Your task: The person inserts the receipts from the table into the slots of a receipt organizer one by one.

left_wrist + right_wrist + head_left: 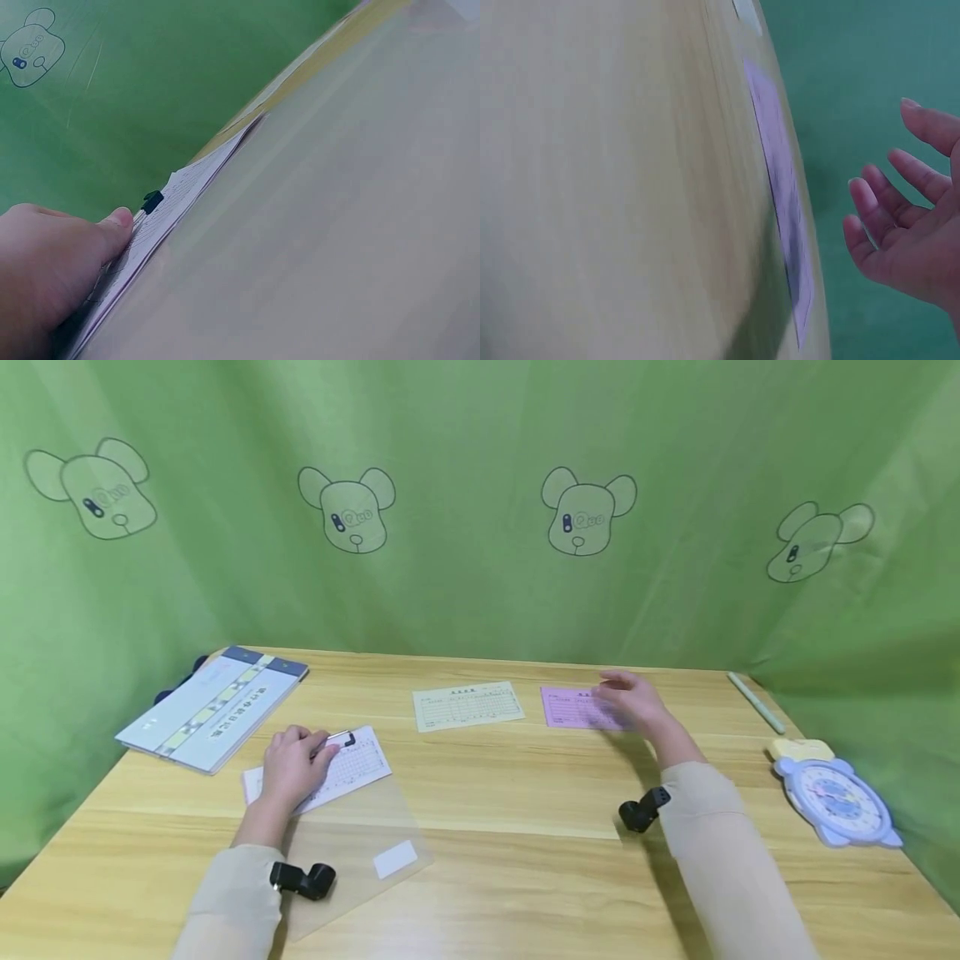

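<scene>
The left hand [295,767] pinches the silver handles of a small black clip [348,740] at the top of a white printed sheet stack [358,762]; in the left wrist view the thumb of that hand [67,259] lies against the clip [152,201]. Under the sheets is a translucent folder [345,852] with a white label. Above the pink printed sheet [567,707] hovers the right hand [633,700], its fingers loosely bent and holding nothing; in the right wrist view the hand [915,217] is apart from the pink sheet [780,180].
A pale green printed sheet [468,707] lies left of the pink one. At the back left is a blue-grey booklet [217,708], with a dark object partly behind it. On the right are a green pen [756,702], a yellow item [801,749] and a blue toy clock [840,802].
</scene>
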Available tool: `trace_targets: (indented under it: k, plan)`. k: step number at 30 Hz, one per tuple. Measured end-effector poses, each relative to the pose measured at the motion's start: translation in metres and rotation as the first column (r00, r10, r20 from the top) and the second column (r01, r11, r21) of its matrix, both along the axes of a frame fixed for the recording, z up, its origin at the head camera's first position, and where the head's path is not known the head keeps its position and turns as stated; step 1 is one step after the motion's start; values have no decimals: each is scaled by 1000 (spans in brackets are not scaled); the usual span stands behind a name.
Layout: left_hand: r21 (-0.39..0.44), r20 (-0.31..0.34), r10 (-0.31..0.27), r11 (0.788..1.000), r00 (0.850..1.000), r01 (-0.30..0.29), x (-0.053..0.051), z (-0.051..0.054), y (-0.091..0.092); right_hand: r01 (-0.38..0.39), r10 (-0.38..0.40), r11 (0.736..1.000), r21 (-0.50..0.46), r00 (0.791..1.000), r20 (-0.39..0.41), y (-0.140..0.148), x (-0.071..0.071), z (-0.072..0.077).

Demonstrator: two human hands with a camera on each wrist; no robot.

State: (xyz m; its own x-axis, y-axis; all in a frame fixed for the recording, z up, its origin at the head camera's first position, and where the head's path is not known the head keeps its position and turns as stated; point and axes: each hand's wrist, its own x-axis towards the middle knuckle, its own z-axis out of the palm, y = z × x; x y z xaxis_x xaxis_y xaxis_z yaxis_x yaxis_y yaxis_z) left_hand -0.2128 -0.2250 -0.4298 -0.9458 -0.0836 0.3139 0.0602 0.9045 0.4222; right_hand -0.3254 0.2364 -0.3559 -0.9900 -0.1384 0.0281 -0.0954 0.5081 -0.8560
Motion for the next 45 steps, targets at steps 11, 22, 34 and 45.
trace_targets:
  k: [11,22,34,45]
  plan:
    - [8,-22,0,1000,1000,0,1,0,1,166,-167,986,25,979,120,45,-15,-17]
    - [18,-13,0,1000,1000,0,-1,1,1,250,-252,968,34,950,185,63,-14,-41]
    - [23,10,2,1000,1000,-2,-4,-2,2,205,-267,924,323,950,160,59,-10,-43]
    - [27,12,11,1000,1000,-11,-2,-1,0,210,-271,907,366,955,122,55,-13,-49]
